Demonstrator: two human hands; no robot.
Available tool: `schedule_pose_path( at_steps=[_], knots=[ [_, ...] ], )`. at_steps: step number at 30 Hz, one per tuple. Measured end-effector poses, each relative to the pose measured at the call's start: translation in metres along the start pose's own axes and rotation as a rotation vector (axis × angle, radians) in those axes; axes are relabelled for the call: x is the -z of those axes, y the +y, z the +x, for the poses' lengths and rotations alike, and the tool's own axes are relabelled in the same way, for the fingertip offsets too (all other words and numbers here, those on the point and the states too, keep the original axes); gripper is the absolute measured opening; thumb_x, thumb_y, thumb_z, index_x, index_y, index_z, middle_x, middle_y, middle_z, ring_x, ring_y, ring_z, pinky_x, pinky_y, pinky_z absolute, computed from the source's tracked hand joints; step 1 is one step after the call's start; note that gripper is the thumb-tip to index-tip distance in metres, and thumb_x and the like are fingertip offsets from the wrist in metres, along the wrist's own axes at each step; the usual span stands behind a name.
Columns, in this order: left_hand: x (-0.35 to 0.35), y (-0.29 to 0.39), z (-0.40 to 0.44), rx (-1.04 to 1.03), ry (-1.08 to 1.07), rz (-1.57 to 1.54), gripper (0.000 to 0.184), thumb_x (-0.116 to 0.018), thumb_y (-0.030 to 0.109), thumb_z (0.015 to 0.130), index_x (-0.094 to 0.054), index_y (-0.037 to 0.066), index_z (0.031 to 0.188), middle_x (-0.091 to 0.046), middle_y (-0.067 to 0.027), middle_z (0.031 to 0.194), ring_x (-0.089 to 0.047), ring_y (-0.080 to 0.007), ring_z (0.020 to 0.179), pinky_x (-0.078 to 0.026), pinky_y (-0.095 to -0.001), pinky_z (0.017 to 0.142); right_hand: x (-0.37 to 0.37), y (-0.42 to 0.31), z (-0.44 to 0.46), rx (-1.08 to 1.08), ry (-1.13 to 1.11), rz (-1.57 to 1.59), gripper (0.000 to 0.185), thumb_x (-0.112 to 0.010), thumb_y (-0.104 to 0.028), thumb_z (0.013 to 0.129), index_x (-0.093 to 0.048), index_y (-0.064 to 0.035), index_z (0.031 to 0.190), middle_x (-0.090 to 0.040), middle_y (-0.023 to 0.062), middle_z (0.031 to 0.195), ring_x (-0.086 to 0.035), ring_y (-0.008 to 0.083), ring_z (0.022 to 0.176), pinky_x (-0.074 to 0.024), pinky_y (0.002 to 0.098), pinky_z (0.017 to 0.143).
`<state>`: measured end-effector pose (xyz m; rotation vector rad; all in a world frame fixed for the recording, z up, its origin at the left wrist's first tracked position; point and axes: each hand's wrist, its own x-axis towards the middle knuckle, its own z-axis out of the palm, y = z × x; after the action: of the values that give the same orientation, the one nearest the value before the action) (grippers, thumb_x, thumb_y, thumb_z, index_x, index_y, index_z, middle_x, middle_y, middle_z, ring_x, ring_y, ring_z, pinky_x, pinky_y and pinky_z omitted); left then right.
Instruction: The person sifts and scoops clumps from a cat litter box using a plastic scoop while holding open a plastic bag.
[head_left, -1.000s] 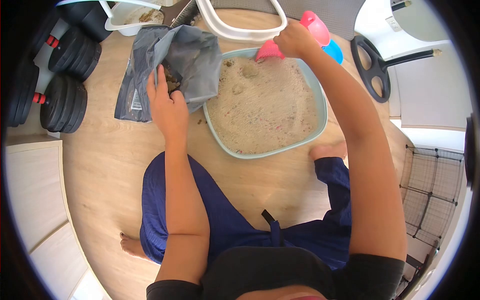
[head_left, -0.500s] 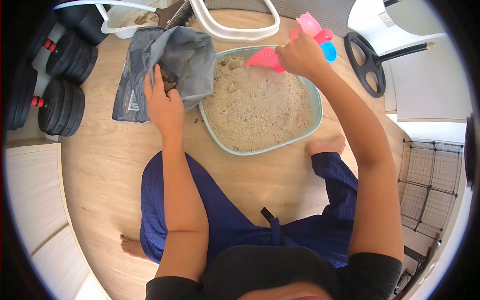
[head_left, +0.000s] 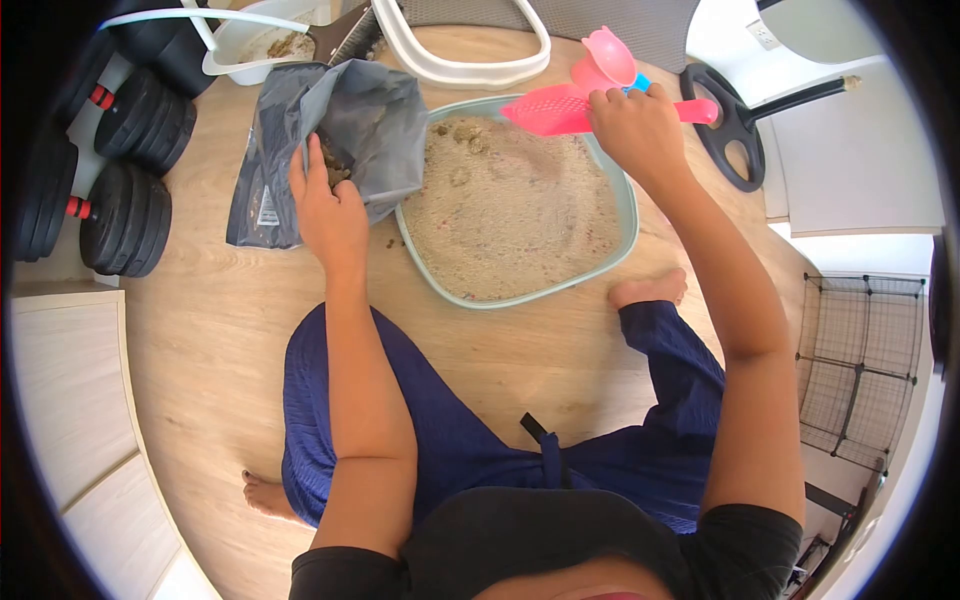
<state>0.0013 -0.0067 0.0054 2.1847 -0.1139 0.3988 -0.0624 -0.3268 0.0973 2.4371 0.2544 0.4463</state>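
My left hand [head_left: 333,213] grips the near edge of a grey plastic bag [head_left: 385,135], whose mouth is open with brownish clumps inside. Wrapped round the handle of a pink slotted scoop [head_left: 553,110], my right hand [head_left: 640,130] holds it above the far right part of a pale green tray [head_left: 630,215]. Beige litter [head_left: 515,220] fills the tray, with a few darker clumps near its far left corner. Whether the scoop carries anything cannot be seen.
Behind the scoop are a pink cup [head_left: 606,60] and a blue item [head_left: 638,82]. A white frame [head_left: 465,72] lies beyond the tray. Dumbbells [head_left: 130,220] stand left, a black-based stand [head_left: 735,130] right, and a white container [head_left: 255,45] at the back left.
My right hand has lifted the scoop from the litter and turned it, so its handle now shows pointing right. My left hand stays at the bag.
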Motion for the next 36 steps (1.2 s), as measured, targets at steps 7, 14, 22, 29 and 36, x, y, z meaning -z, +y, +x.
schedule_pose_path(
  at_steps=[7,14,22,29,36],
  knots=[
    [-0.002,-0.004,0.000,-0.072,0.057,0.137,0.058,-0.044,0.003,0.076,-0.046,0.012,0.133,-0.039,-0.0159,0.139,-0.043,-0.0306,0.125,-0.041,-0.0371,0.095,-0.039,-0.007,0.002,-0.119,-0.144,0.119,0.017,-0.056,-0.029,0.081,-0.060,-0.0140,0.073,-0.059,0.0053,0.054,-0.060,0.0218,0.049,-0.0428,0.0367,0.052],
    [-0.002,0.000,0.001,-0.038,0.041,0.128,0.057,-0.044,0.004,0.076,-0.047,0.012,0.133,-0.038,-0.0157,0.140,-0.044,-0.0308,0.124,-0.042,-0.0375,0.093,-0.048,-0.032,-0.018,-0.366,-0.483,0.407,0.028,-0.051,-0.034,0.081,-0.065,-0.0101,0.086,-0.067,0.0121,0.072,-0.066,0.0286,0.067,-0.0505,0.0431,0.062],
    [-0.003,-0.002,0.001,-0.069,0.059,0.132,0.057,-0.044,0.004,0.077,-0.047,0.012,0.133,-0.039,-0.0150,0.140,-0.044,-0.0301,0.124,-0.042,-0.0377,0.093,-0.039,-0.009,-0.022,-0.414,-0.795,0.550,0.036,-0.050,-0.042,0.083,-0.066,-0.0147,0.101,-0.067,0.0107,0.095,-0.064,0.0273,0.090,-0.0501,0.0427,0.076],
    [-0.004,0.000,0.000,-0.050,0.048,0.133,0.058,-0.044,0.004,0.076,-0.047,0.012,0.133,-0.039,-0.0152,0.139,-0.044,-0.0308,0.123,-0.042,-0.0380,0.093,-0.054,-0.019,-0.019,-0.322,-0.819,0.518,0.040,-0.047,-0.046,0.084,-0.065,-0.0156,0.103,-0.066,0.0098,0.101,-0.063,0.0272,0.094,-0.0493,0.0432,0.080],
    [-0.003,0.000,0.001,-0.063,0.041,0.127,0.058,-0.044,0.004,0.076,-0.046,0.011,0.133,-0.038,-0.0160,0.139,-0.043,-0.0312,0.125,-0.040,-0.0376,0.095,-0.083,-0.024,-0.045,-0.487,-0.836,0.761,0.047,-0.043,-0.050,0.084,-0.065,-0.0146,0.105,-0.064,0.0106,0.108,-0.061,0.0275,0.099,-0.0465,0.0431,0.085]
  ],
)
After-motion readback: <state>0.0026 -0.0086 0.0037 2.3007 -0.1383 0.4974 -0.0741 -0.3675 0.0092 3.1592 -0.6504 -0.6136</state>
